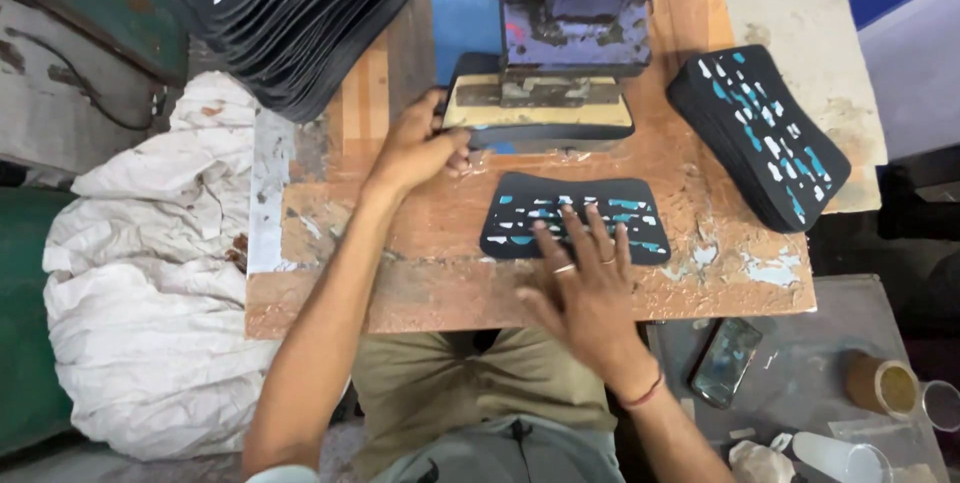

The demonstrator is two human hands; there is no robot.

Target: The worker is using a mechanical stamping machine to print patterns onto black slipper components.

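Observation:
A flat black curved piece (575,205) with white and teal dashes lies on the worn orange-brown table (430,278) in front of me. My right hand (580,278) rests flat on it, fingers spread, rings on two fingers. My left hand (418,148) reaches to the left edge of the black and tan plate (540,113) under the purple press head (575,3), fingers curled on that edge. A stack of similar black patterned pieces (760,138) sits at the right.
A taller stack of black pieces (290,13) leans at the back left. Crumpled white cloth (150,263) hangs off the left side. A phone (725,361), a brown jar (880,383) and clear cups (940,403) lie on a lower grey surface at the right.

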